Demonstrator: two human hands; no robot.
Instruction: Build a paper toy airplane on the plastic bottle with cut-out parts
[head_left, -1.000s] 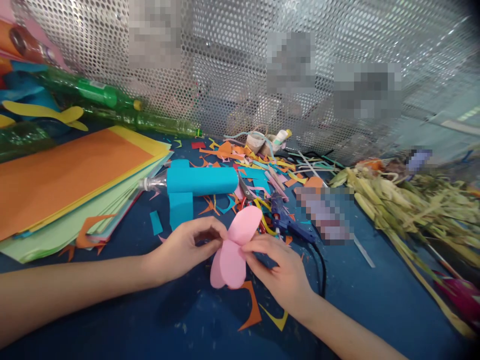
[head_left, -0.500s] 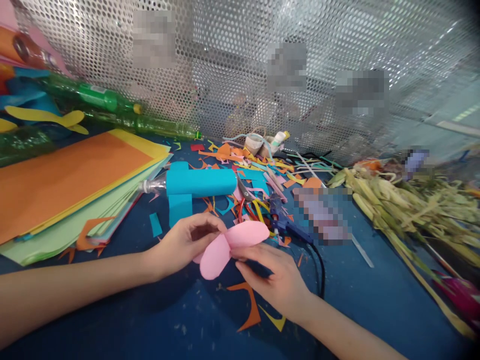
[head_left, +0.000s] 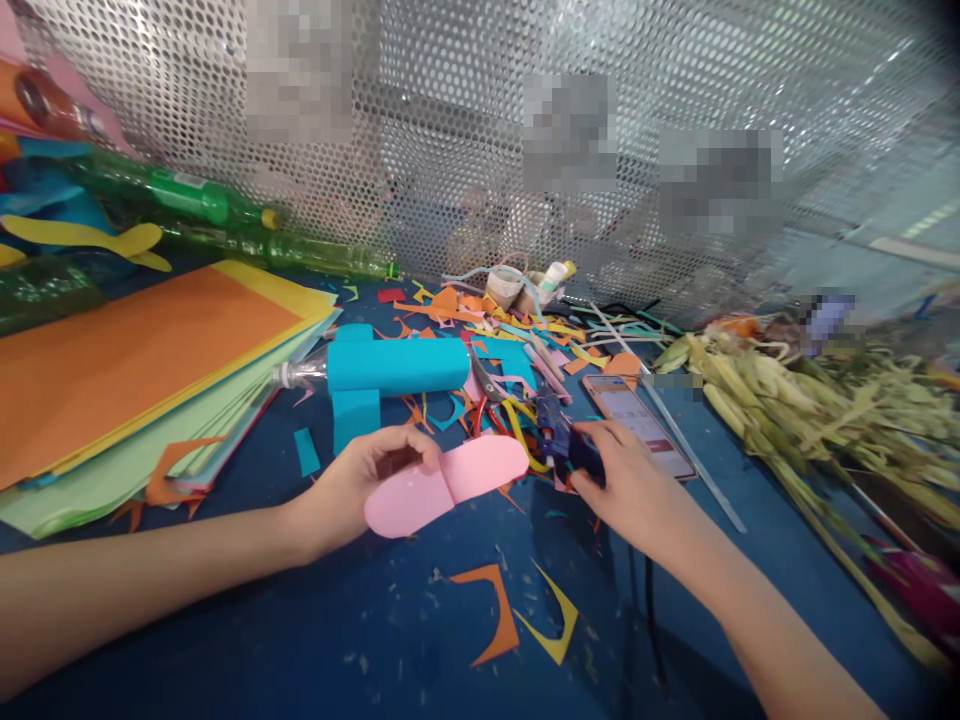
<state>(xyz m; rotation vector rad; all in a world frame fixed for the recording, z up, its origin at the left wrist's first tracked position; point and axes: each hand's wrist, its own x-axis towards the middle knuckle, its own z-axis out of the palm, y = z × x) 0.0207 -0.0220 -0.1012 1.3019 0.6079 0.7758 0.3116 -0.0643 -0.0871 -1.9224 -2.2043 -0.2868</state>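
Note:
My left hand point(head_left: 382, 490) pinches a pink paper cutout point(head_left: 450, 482) with two rounded lobes and a crease across its middle. Over to the right, my right hand point(head_left: 626, 480) has its fingers around the handle of a dark blue glue gun point(head_left: 553, 430), which lies among paper scraps. Beyond the cutout lies a clear plastic bottle point(head_left: 304, 372) wrapped in blue paper point(head_left: 397, 366), with blue flaps sticking out at its sides. Red-handled scissors point(head_left: 489, 395) rest by its far end.
Coloured paper sheets point(head_left: 135, 350) are stacked at left, with green bottles point(head_left: 315, 250) behind. A phone point(head_left: 630, 420) and a clear stick point(head_left: 697, 465) lie right of the glue gun. Dry husks point(head_left: 780, 420) cover the far right. Orange point(head_left: 499, 610) and yellow scraps point(head_left: 561, 610) lie in front.
My right hand has left the pink cutout and moved right to grip the glue gun. The cutout, still in my left hand, has opened out flatter.

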